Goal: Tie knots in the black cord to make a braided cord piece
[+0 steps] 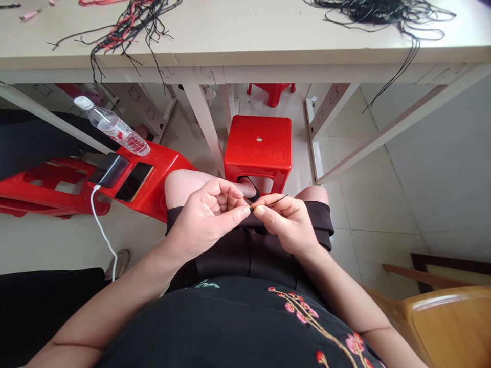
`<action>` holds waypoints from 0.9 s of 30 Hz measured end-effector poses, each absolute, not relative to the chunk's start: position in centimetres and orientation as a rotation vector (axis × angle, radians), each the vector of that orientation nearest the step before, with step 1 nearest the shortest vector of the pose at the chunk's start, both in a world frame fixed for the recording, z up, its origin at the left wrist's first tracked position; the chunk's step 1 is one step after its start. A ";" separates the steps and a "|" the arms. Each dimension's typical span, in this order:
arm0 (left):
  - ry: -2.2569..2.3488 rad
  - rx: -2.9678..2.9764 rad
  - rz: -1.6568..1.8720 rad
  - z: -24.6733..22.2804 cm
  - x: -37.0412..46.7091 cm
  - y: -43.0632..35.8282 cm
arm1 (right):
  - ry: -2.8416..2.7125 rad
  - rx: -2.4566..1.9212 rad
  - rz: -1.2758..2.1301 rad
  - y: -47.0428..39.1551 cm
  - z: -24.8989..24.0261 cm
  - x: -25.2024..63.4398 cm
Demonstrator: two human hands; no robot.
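Note:
Both hands meet above my lap, fingertips almost touching. Between them is a small dark cord (pixel 276 201), whose free end sticks out past the fingers of my right hand (pixel 286 217). That hand pinches the cord between thumb and forefinger. My left hand (pixel 213 212) has its thumb and a fingertip closed at the cord's other end, by a tiny dark knot or bead (pixel 251 208); its other fingers curl loosely. On the table, black and red cords (pixel 130 25) lie at the left and a black cord bundle (pixel 379 13) at the right, with strands hanging over the edge.
The white table (pixel 238 30) spans the top. A red stool (pixel 258 143) stands under it. Another red stool (pixel 164 158) at the left holds a water bottle (pixel 115 128), a phone (pixel 134 182) and a dark device (pixel 109 169) with a white cable. A wooden chair (pixel 452 322) is at the lower right.

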State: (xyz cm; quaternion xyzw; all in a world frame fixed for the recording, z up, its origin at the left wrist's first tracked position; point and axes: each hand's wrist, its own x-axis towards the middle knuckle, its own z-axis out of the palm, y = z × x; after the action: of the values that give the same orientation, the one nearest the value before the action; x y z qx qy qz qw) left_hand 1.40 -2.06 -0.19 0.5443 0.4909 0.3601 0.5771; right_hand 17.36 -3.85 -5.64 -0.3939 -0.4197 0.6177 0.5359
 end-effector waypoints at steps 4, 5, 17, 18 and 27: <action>1.165 1.327 0.867 -0.2 1.3 -2.2 | -1.026 -0.923 1.520 -3.8 -5.5 17.7; 1.165 1.339 0.871 -0.2 1.4 -2.2 | -1.026 -0.921 1.529 -3.8 -5.5 17.7; 1.136 1.473 0.930 -0.5 1.5 -2.6 | -0.536 -0.702 2.155 -3.8 -4.8 17.4; 1.125 1.474 0.919 -0.6 1.4 -2.6 | -0.550 -0.717 2.119 -3.8 -4.8 17.4; 1.207 1.848 0.923 -0.6 1.5 -2.9 | -0.664 -0.835 1.960 -3.8 -4.5 17.1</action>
State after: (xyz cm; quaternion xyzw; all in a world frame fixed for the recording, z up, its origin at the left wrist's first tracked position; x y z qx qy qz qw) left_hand 1.53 -2.90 -0.61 0.7189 0.4696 0.3590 0.3658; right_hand 17.13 -3.83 -4.51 -0.3363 -0.2675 0.7888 0.4395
